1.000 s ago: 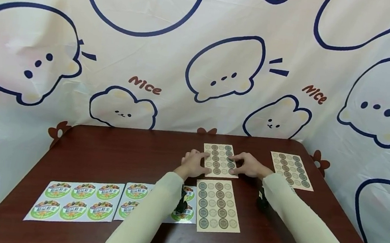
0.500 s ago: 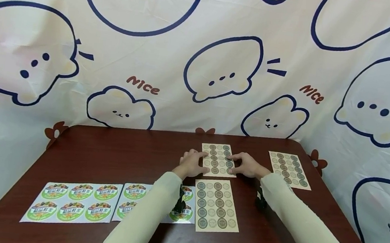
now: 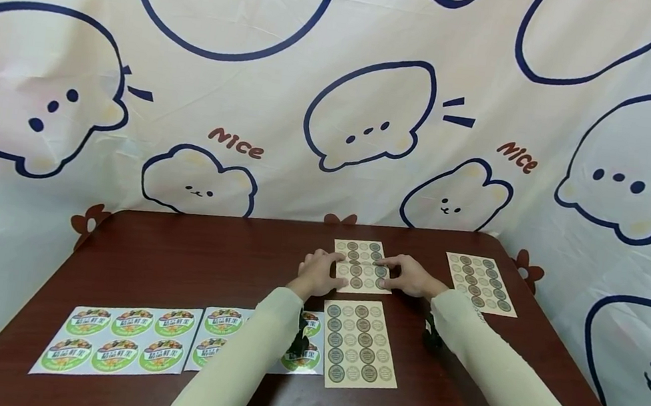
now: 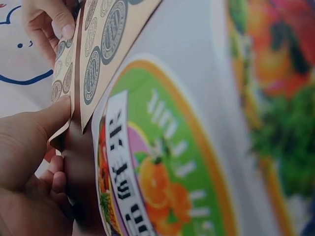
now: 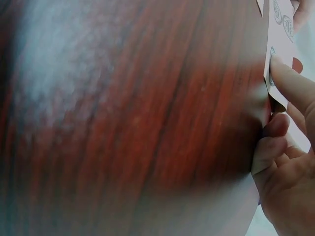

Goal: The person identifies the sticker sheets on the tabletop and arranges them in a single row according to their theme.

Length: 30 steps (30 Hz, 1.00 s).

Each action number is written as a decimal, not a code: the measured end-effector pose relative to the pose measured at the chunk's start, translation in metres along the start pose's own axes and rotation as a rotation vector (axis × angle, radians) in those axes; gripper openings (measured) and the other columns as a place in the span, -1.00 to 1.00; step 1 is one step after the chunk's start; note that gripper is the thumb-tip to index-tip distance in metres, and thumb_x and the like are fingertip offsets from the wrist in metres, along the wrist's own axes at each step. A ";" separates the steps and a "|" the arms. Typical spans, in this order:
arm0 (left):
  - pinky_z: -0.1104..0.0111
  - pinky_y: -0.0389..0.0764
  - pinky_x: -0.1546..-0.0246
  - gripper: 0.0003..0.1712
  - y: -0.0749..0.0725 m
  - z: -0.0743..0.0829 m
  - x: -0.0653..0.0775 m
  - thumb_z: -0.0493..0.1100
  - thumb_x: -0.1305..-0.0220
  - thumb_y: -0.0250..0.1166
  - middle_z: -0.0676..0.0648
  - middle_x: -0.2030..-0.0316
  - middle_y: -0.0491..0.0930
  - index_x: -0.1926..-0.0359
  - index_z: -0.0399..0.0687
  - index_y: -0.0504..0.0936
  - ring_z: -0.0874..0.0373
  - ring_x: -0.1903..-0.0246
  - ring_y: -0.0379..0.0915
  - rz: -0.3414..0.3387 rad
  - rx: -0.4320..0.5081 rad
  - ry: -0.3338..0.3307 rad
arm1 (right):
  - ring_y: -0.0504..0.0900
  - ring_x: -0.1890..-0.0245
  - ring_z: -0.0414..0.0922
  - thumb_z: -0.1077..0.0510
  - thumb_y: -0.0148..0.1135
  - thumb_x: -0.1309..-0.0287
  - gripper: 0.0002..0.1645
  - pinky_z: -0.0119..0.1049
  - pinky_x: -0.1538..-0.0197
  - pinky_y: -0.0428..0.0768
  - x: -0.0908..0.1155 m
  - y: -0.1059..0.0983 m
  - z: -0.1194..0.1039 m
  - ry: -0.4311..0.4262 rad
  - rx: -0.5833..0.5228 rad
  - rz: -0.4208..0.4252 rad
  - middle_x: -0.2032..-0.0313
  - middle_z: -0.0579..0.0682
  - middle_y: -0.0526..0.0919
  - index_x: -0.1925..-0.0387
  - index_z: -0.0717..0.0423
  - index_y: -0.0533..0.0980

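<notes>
Near the far side of the table, a cream sticker sheet (image 3: pixel 361 269) with rows of small round labels lies between both hands. My left hand (image 3: pixel 315 274) pinches its left edge, thumb (image 4: pixel 51 115) on top and fingers lower down, and the corner there bends up slightly. At the opposite edge my right hand (image 3: pixel 412 278) pinches it the same way, the right thumb (image 5: pixel 290 81) over the paper and curled fingers beneath. A second cream sticker sheet (image 3: pixel 360 345) lies just in front, and a third such sheet (image 3: pixel 481 284) is at the far right.
White sheets with green round fruit stickers (image 3: pixel 115 340) lie side by side at the front left, one partly behind the left sleeve (image 3: pixel 248 355). All rest on a dark brown wooden table (image 3: pixel 186 261). A cartoon-printed cloth (image 3: pixel 288 105) hangs behind it.
The whole head view has drifted slightly leftward. Both hands keep their hold at the edges of the far sticker sheet, with hardly any movement over the table.
</notes>
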State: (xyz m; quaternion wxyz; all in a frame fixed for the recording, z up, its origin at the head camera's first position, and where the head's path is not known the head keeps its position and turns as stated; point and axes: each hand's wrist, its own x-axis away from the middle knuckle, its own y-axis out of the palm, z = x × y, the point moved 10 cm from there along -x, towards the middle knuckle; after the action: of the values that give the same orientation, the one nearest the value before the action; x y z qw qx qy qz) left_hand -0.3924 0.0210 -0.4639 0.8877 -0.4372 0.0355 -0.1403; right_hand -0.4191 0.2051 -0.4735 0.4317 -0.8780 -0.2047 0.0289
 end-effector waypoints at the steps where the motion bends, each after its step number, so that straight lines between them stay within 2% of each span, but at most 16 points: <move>1: 0.06 0.32 -0.10 -0.34 0.000 0.000 0.000 0.01 -0.35 0.36 -0.22 -0.30 0.39 -0.43 0.10 0.44 -0.12 -0.13 0.28 0.002 -0.007 -0.003 | 0.46 0.04 -0.02 0.16 0.40 -0.23 -0.40 -0.06 -0.18 0.45 0.000 0.000 -0.001 -0.006 0.004 0.003 0.03 0.10 0.58 -0.30 0.14 0.53; 4: 0.05 0.33 -0.13 -0.33 -0.001 -0.001 -0.001 0.01 -0.35 0.36 -0.20 -0.30 0.39 -0.43 0.10 0.42 -0.13 -0.15 0.28 0.008 -0.016 -0.008 | 0.43 0.11 -0.04 0.16 0.40 -0.24 -0.40 -0.15 -0.07 0.42 0.000 0.000 -0.004 -0.009 0.007 0.007 0.13 0.05 0.56 -0.30 0.13 0.53; 10: 0.07 0.32 -0.10 -0.33 0.000 -0.002 -0.002 0.01 -0.37 0.34 -0.17 -0.29 0.41 -0.44 0.10 0.41 -0.11 -0.13 0.29 0.008 -0.019 -0.012 | 0.43 0.07 -0.04 0.19 0.40 -0.23 -0.41 -0.13 -0.09 0.39 -0.002 0.000 -0.001 0.038 0.003 0.015 0.14 0.02 0.55 -0.30 0.08 0.54; 16: 0.12 0.25 -0.01 -0.33 -0.001 -0.001 -0.002 -0.01 -0.38 0.34 -0.16 -0.29 0.41 -0.46 0.09 0.39 -0.09 -0.11 0.28 0.003 -0.015 -0.015 | 0.44 0.17 -0.07 0.21 0.41 -0.22 -0.43 -0.19 0.03 0.40 -0.005 -0.003 0.000 0.036 0.005 0.033 0.20 0.02 0.55 -0.27 0.07 0.57; 30: 0.12 0.22 0.02 -0.31 0.005 -0.003 -0.004 -0.02 -0.38 0.33 -0.17 -0.31 0.41 -0.47 0.06 0.38 -0.10 -0.13 0.28 -0.002 -0.005 -0.036 | 0.47 0.18 -0.07 0.22 0.38 -0.24 -0.43 -0.20 0.05 0.43 -0.002 0.000 -0.001 0.039 -0.017 0.029 0.17 0.05 0.59 -0.29 0.08 0.55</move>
State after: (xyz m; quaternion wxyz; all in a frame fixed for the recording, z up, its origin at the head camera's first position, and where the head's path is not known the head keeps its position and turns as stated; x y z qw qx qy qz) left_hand -0.3959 0.0227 -0.4704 0.8870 -0.4417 0.0195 -0.1332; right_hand -0.4209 0.2035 -0.4736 0.4275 -0.8849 -0.1840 0.0163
